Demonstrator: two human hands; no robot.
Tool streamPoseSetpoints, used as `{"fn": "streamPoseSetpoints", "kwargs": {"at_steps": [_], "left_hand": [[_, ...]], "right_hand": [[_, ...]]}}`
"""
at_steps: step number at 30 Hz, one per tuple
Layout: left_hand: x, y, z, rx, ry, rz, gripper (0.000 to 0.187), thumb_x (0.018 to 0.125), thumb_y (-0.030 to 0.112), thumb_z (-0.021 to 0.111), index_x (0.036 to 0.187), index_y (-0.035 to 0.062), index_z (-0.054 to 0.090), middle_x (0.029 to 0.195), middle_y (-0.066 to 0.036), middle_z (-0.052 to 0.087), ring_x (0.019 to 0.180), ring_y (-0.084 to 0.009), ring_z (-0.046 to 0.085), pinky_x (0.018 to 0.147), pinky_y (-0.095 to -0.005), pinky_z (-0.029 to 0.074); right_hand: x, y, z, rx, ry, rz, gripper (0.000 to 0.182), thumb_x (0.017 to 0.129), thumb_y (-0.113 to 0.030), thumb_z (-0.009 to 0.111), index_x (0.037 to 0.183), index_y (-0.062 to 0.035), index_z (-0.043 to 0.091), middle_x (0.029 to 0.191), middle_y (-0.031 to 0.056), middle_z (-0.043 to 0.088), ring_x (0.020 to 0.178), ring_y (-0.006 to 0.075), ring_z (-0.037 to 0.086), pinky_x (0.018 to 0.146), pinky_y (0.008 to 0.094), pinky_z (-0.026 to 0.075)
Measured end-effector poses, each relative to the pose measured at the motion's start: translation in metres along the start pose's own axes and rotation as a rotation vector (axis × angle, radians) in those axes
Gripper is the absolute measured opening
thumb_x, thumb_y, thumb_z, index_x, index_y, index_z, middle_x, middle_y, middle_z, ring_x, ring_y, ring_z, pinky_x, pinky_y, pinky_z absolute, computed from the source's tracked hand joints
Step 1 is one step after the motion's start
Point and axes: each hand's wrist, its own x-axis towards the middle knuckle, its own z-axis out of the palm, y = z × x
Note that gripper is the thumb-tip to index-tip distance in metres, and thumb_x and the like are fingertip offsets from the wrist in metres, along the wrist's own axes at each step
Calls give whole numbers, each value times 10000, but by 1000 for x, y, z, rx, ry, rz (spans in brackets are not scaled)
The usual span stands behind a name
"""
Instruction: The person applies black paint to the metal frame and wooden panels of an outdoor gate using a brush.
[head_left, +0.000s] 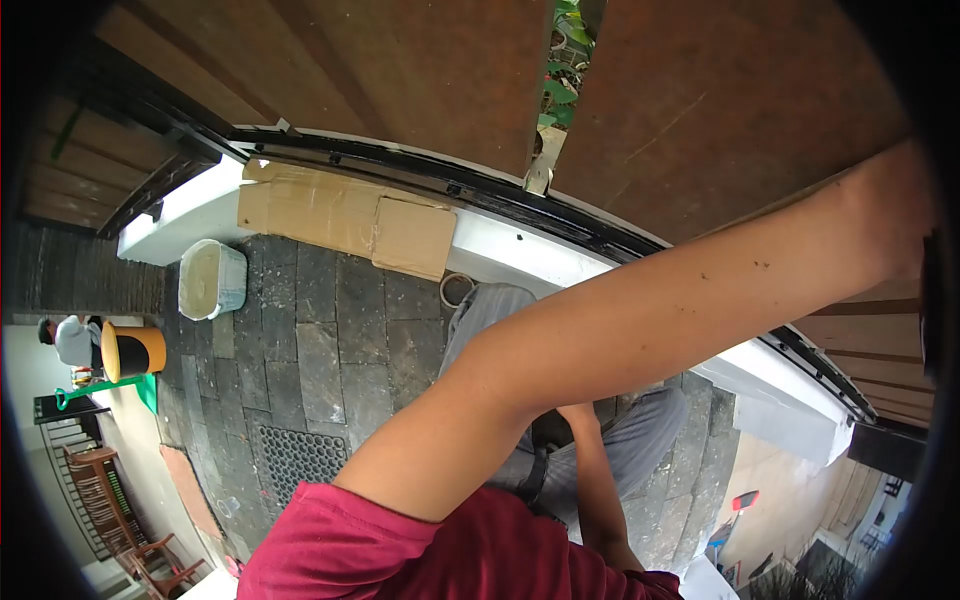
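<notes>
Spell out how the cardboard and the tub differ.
The cardboard is brown; the tub is pale bluish. The cardboard lies flat, while the tub is hollow with raised walls. In the picture, the cardboard stretches longer than the tub. Both sit close to the white ledge.

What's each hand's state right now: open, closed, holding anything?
Left hand: cannot tell, blurred at the dark picture edge.
Right hand: cannot tell, mostly hidden behind the left arm.

Left grip [902, 205] cut off at edge; right grip [577, 417] partly hidden.
</notes>
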Motion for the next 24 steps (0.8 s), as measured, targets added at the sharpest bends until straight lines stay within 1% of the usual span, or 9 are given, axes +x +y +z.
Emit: {"fn": "streamPoseSetpoints", "kwargs": {"at_steps": [2, 4, 5, 7, 9, 11, 14, 21, 24], "left_hand": [[-3, 2, 0, -5, 1, -16, 601, 754, 128, 758, 1262, 6, 462, 1191, -284, 504, 1092, -430, 522, 795, -454, 550], [-9, 12, 6, -28, 3, -42, 602, 754, 128, 759, 1263, 6, 462, 1191, -284, 506, 1091, -429, 525, 795, -453, 550], [-14, 20, 11, -47, 2, -66, 603, 754, 129, 759, 1264, 6, 461, 1190, -283, 507, 1090, -428, 526, 796, -453, 550], [-30, 46, 23, -106, -13, -131, 604, 755, 129, 759, 1265, 6, 460, 1190, -283, 509, 1089, -428, 528, 796, -452, 551], [-47, 80, 37, -181, -32, -208, 606, 755, 129, 760, 1267, 5, 460, 1189, -283, 511, 1088, -427, 530, 796, -451, 551], [-57, 108, 49, -238, -34, -263, 607, 756, 129, 760, 1268, 5, 459, 1188, -283, 513, 1086, -426, 533, 797, -450, 552], [-61, 129, 61, -298, -38, -281, 609, 757, 130, 761, 1270, 5, 458, 1187, -283, 515, 1084, -425, 536, 797, -449, 553], [-62, 146, 69, -341, -68, -265, 614, 758, 131, 762, 1275, 4, 455, 1185, -282, 522, 1080, -423, 544, 798, -445, 555], [-58, 148, 70, -344, -79, -244, 616, 759, 131, 763, 1277, 4, 454, 1184, -282, 525, 1078, -422, 548, 799, -444, 555]], "right_hand": [[-7, 0, -5, 20, -52, 74, 432, 887, -144, 640, 1300, -42, 566, 1242, 270, 594, 1206, 422, 529, 970, 472, 453], [-9, -6, -11, -9, -7, 131, 344, 892, -142, 644, 1212, -26, 591, 1168, 270, 626, 1124, 428, 581, 913, 471, 482], [-9, -8, -15, -18, -3, 163, 344, 892, -142, 644, 1212, -26, 591, 1168, 270, 626, 1124, 428, 581, 913, 471, 482], [-6, -13, -17, 61, 41, 280, 254, 885, -149, 664, 1091, -19, 595, 1058, 246, 665, 1010, 437, 627, 832, 463, 512], [-12, -2, -12, 87, 76, 254, 223, 873, -152, 683, 1009, -14, 574, 974, 223, 680, 925, 442, 645, 778, 461, 523], [-15, -5, -12, 121, 57, 403, 228, 869, -154, 684, 1030, -25, 586, 971, 223, 677, 933, 438, 643, 786, 466, 519], [-17, -4, -9, 144, 30, 462, 220, 864, -141, 679, 1031, -30, 590, 977, 221, 680, 941, 440, 642, 787, 473, 516], [-18, 2, 0, 175, 8, 498, 239, 854, -113, 666, 1063, -30, 583, 991, 225, 680, 951, 438, 643, 791, 482, 514], [-17, 7, 5, 136, -19, 458, 262, 849, -112, 671, 1079, -32, 573, 981, 217, 680, 934, 430, 649, 776, 484, 517]]}}
